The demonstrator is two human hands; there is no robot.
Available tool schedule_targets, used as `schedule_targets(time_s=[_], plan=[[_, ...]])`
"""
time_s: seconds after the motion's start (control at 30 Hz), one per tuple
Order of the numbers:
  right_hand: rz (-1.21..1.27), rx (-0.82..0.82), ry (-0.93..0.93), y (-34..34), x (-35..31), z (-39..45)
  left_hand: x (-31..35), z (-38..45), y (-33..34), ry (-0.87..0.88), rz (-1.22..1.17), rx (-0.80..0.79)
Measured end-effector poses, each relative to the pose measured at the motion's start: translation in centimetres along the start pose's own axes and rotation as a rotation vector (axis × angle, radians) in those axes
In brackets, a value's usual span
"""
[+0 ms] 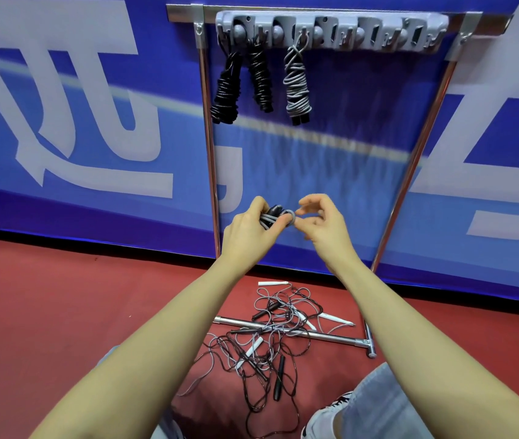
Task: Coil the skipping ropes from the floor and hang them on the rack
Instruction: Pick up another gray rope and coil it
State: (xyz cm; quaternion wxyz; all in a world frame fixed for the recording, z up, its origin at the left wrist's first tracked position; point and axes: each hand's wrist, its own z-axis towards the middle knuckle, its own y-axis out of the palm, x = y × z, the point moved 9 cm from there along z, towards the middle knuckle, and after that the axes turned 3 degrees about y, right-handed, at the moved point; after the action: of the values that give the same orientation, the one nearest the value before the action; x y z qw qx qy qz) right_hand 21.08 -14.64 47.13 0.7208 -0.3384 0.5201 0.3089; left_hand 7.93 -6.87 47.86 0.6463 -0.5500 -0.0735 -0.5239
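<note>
My left hand (248,228) grips a coiled grey skipping rope (278,215) with dark handles, held in front of the rack's lower part. My right hand (323,221) pinches a grey loop of that rope at the bundle's right end. Up on the grey hook rack (331,30) hang two black coiled ropes (242,80) and one grey coiled rope (297,87). The hooks to their right are free. On the red floor below lies a tangle of loose ropes (267,334), black and grey, with white and black handles.
The rack hangs from a chrome frame (209,144) with two uprights and a base bar (324,335) lying under the tangled ropes. A blue banner wall (77,122) stands behind. My knee and a white shoe (324,419) are at the lower right.
</note>
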Motion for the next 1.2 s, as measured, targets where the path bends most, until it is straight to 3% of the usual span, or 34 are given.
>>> schedule_targets(time_s=[0.13,0.33,0.47,0.63,0.73,0.83,0.93,1.07,1.13,1.2], plan=[[-0.078,-0.076,-0.001,0.7,0.4,0.2,0.6,0.0,-0.1,0.06,0.037,-0.037],[-0.138,-0.041,0.017,0.3,0.3,0.3,1.1,-0.1,0.0,0.111,0.036,-0.076],[-0.122,-0.026,0.051,0.4,0.4,0.5,1.4,-0.3,0.9,0.233,0.163,-0.154],[-0.371,0.019,0.073,1.1,0.7,0.4,0.3,0.5,1.4,0.122,0.411,-0.135],[-0.561,0.022,0.036,1.8,-0.6,0.1,-0.5,1.0,1.5,0.016,0.406,-0.138],[-0.798,0.005,-0.066,2.6,-2.5,-0.2,-0.9,1.7,1.5,-0.008,0.432,-0.149],[-0.976,-0.001,-0.281,3.4,-4.2,-0.6,-0.9,2.3,1.5,-0.001,0.45,-0.187],[-1.048,0.173,-0.666,3.1,-6.5,-1.6,-0.9,2.4,2.1,0.002,0.408,-0.259],[-1.03,0.233,-0.686,2.2,-6.4,-1.6,-0.6,2.2,2.6,0.033,0.352,-0.307],[-0.806,0.233,-0.547,0.9,-5.4,-1.1,-0.3,1.6,3.6,0.049,0.232,-0.371]])
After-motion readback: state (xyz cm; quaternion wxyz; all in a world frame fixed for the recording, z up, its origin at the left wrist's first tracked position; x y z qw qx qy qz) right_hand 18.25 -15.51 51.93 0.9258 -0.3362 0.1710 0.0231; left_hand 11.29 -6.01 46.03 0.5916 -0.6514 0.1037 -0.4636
